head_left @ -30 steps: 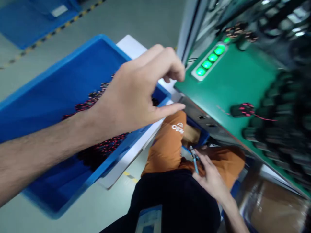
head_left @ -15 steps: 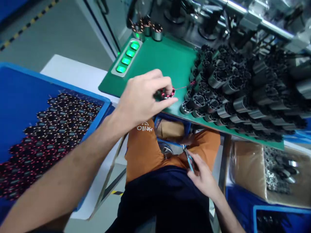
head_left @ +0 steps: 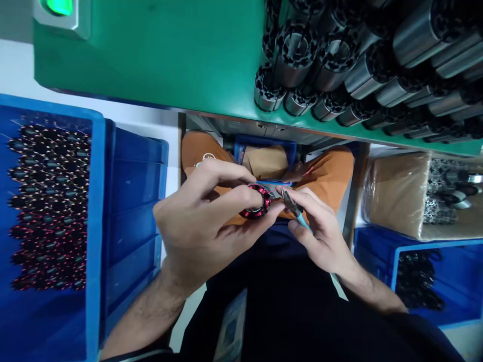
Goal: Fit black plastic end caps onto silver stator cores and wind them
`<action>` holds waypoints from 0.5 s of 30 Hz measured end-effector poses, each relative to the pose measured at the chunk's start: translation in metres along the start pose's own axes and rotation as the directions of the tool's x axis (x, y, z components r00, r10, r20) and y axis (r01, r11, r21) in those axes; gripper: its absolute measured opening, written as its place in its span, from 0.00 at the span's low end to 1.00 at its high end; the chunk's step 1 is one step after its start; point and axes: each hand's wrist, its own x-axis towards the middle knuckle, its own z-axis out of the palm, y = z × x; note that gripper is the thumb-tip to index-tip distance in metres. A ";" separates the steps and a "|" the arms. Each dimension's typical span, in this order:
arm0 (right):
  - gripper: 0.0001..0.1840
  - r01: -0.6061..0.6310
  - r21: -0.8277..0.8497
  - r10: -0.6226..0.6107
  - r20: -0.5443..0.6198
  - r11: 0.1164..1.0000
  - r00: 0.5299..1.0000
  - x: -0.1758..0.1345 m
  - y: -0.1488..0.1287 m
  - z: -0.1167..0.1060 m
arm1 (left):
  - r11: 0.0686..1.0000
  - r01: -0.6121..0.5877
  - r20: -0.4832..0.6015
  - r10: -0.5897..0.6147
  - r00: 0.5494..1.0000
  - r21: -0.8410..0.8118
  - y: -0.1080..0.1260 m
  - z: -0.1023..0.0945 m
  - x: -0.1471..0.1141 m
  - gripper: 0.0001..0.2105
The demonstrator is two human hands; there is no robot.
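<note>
My left hand (head_left: pixel 206 216) is closed around a wound motor stator (head_left: pixel 265 203), a black ring with red wire coils, held above my lap. A fingertip reaches into its centre hole. Close by on the right, my right hand (head_left: pixel 320 226) grips wire cutters (head_left: pixel 298 213) with light blue handles. Their dark jaws point up and left, near the stator's right side and my left thumb. Whether the jaws touch a wire is too small to tell. My left fingers cover part of the stator.
Unwound stators (head_left: pixel 296 55) crowd the right of the green worktop (head_left: pixel 169 55). At left, a blue crate (head_left: pixel 96 226) holds rows of wound stators (head_left: pixel 53 201). A cardboard box (head_left: pixel 396 193) with metal parts and another blue crate (head_left: pixel 453 281) stand at right.
My left hand has brought the stator from above the green worktop down over my lap. My right hand has raised the wire cutters beside it. The view has tilted downward.
</note>
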 end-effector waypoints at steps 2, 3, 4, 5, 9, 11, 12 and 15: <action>0.39 -0.008 -0.006 0.008 0.005 1.000 1.000 -0.002 0.001 0.000 | 0.998 0.034 0.027 -0.033 0.999 -0.051 0.001 -0.002 -0.004 0.12; 0.40 -0.013 -0.011 0.013 0.005 1.000 1.000 -0.002 0.000 0.000 | 0.997 0.049 0.039 -0.046 0.998 -0.064 0.001 -0.002 -0.005 0.12; 0.42 -0.014 -0.018 0.014 0.000 1.000 1.000 -0.003 0.000 0.000 | 0.996 0.044 0.037 -0.042 0.998 -0.071 0.002 -0.002 -0.006 0.11; 0.43 -0.014 -0.026 0.014 -0.007 1.000 1.000 -0.003 -0.001 0.000 | 0.997 0.032 0.032 -0.030 0.999 -0.076 0.003 -0.001 -0.006 0.11; 0.46 -0.005 -0.073 0.001 -0.056 0.997 0.998 -0.002 -0.003 0.001 | 0.995 0.034 0.043 -0.030 0.999 -0.093 0.005 -0.001 -0.005 0.12; 0.44 -0.006 -0.099 -0.002 -0.072 0.995 0.997 -0.002 -0.004 0.003 | 0.994 0.059 0.069 -0.052 0.996 -0.097 0.006 -0.003 -0.006 0.13; 0.44 -0.005 -0.106 -0.003 -0.076 0.994 0.997 -0.001 -0.004 0.004 | 0.993 0.061 0.074 -0.054 0.996 -0.098 0.007 -0.004 -0.006 0.13; 0.41 0.014 -0.099 -0.023 -0.084 0.995 0.996 0.000 -0.003 0.005 | 0.992 0.064 0.080 -0.055 0.995 -0.112 0.006 -0.004 -0.009 0.13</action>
